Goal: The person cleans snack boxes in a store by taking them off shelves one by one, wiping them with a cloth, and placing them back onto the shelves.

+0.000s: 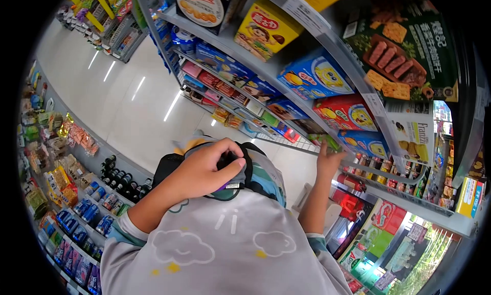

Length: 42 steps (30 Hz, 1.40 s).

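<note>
My left hand (pixel 212 164) is curled round a black item (pixel 248 164) in front of my body, with thumb and fingers bent toward each other. A small purple and white label shows beneath it. To the right, my right hand (pixel 330 159) is raised beside the shelf, its fingers partly spread and near a green pack (pixel 327 141). Whether the fingers touch that pack is hard to tell. Close above it are a blue box (pixel 363 143) and a red box (pixel 345 113) on the shelf.
Shelves of boxed snacks (pixel 268 29) run along the upper right. Another shelf with bottles (pixel 123 180), cans (pixel 84 208) and bagged food curves down the left. Pale floor tiles (pixel 133 98) lie between them. A white stool-like object (pixel 327 213) stands beyond my right forearm.
</note>
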Available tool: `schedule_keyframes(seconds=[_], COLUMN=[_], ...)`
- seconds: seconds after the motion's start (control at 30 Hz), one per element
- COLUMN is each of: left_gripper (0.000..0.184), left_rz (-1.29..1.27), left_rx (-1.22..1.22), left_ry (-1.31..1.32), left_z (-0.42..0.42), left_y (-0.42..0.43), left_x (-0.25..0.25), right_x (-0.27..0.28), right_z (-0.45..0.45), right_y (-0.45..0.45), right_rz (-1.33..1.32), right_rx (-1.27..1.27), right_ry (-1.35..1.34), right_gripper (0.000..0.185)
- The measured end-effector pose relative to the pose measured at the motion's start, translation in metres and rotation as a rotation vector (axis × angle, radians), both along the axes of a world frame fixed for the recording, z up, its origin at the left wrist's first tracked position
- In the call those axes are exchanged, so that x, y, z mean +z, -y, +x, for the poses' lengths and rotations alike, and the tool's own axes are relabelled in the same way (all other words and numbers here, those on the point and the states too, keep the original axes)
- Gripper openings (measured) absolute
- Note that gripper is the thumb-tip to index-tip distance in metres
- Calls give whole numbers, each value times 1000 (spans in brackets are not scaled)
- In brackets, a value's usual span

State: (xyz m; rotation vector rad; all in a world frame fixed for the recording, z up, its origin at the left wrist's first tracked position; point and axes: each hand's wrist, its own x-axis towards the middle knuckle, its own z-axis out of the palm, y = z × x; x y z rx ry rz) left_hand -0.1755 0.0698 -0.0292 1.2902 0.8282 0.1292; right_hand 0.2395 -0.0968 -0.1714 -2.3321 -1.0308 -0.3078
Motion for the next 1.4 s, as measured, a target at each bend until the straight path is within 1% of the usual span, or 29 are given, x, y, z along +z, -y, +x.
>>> schedule_keyframes(seconds=[0.07, 0.1, 0.13, 0.2, 0.23, 0.27, 0.33, 0.37, 0.4, 0.47, 0.53, 0.57, 0.6, 0.63, 0.67, 0.7, 0.73, 0.77, 0.8, 0.87, 0.9, 1.0, 1.07, 1.1, 1.13, 1.2, 1.27, 1.33, 1.4], left_gripper=[26, 27, 27, 27, 30, 30, 35, 35, 36, 37, 39, 38, 38, 41, 44, 41, 41, 40, 40, 37, 35, 31, 28, 28, 24, 21, 16, 15, 17], left_rz=[-30, 5, 7, -73, -57, -62, -46, -47, -16, 12, -76, -37, -46, -101, -155, -103, -112, -74, -37, -73, -83, -128, -198, -196, -203, -209, -135, -101, -67], left_rx=[18, -14, -14, -36, -46, -51, 25, 12, 10, -8, 19, 16, -7, 53, 118, 174, 164, 208, 251, 218, 201, 163, 190, 174, 198, 213, 176, 172, 165], left_ry=[28, 20, 14, 43, 93, 81, 212, 203, 231, 248, 269, 287, 276, 307, 336, 340, 325, 315, 303, 262, 241, 202, 131, 128, 105, 83, 42, 70, 49], left_z=[-7, -11, -15, -23, -29, -34, -41, -43, -46, -49, -49, -50, -51, -50, -50, -50, -51, -52, -54, -61, -64, -71, -76, -78, -79, -80, -77, -73, -65], left_y=[-1, -5, -7, -10, -11, -12, -15, -17, -20, -27, -33, -35, -38, -41, -45, -49, -54, -60, -65, -75, -80, -91, -101, -106, -110, -120, -132, -139, -145], left_x=[1, 3, 2, -2, -10, -14, -20, -23, -25, -26, -27, -34, -38, -41, -45, -52, -56, -60, -65, -75, -80, -96, -107, -112, -117, -121, -122, -126, -121], right_x=[4, 0, 7, 20, 10, 9, 34, 33, 33, 68, 67, 69, 75, 81, 86, 87, 86, 83, 75, 52, 46, 41, 34, 35, 36, 34, 35, 42, 46], right_z=[-15, -18, -32, -56, -62, -71, -104, -109, -121, -160, -183, -197, -216, -230, -238, -250, -263, -277, -283, -296, -301, -306, -309, -309, -311, -317, -318, -313, -312], right_y=[7, 12, 8, 5, 7, 8, -11, -15, -21, -53, -71, -79, -92, -104, -115, -118, -120, -121, -119, -112, -109, -110, -109, -109, -108, -104, -102, -103, -106], right_rz=[-130, -113, -112, -257, -278, -283, -303, -332, -300, -391, -387, -377, -357, -329, -379, -416, -457, -423, -416, -467, -398, -340, -285, -346, -408, -345, -290, -459, -450], right_rx=[-178, -158, -156, -329, -322, -326, -289, -267, -125, 98, 524, 503, 685, 873, 959, 918, 878, 782, 771, 583, 537, 420, 402, 367, 331, 349, 368, 358, 333], right_ry=[-149, -213, -220, -366, -198, -209, -415, -575, -660, -928, -1110, -1124, -1235, -1338, -1426, -1503, -1583, -1601, -1620, -1590, -1576, -1588, -1560, -1562, -1564, -1519, -1469, -1498, -1509], right_gripper=[88, 89, 89, 89, 87, 87, 77, 66, 65, 52, 52, 52, 51, 50, 52, 55, 58, 56, 56, 48, 42, 43, 43, 43, 43, 42, 40, 39, 42])
